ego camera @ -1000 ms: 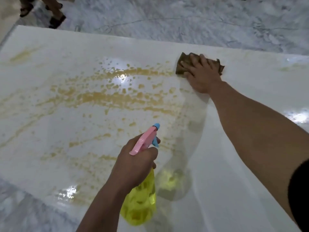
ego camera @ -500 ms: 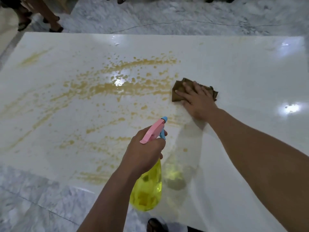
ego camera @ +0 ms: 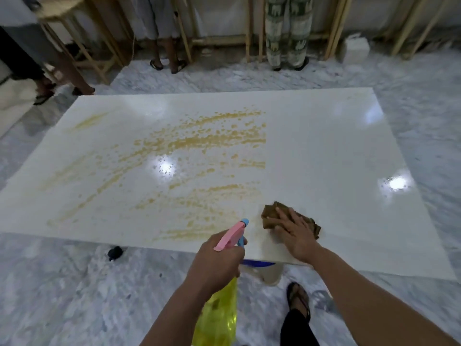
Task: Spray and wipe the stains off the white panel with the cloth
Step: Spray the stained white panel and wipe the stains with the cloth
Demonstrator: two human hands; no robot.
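A large white panel lies flat just above the marble floor. Yellow-brown stains streak its middle and left; the right part looks clean. My right hand presses flat on a brown cloth near the panel's front edge. My left hand grips a spray bottle with a yellow body and a pink-and-blue head, its nozzle pointing at the panel, just left of the cloth.
Three people's legs stand beyond the panel's far edge, by wooden frames. A white container sits at the back right. A small black object lies on the floor by the front edge. My sandalled foot is below the panel.
My right hand has dragged the cloth from the panel's far side to the front edge. The view has pulled back, showing the whole panel. The bottle stays in my left hand.
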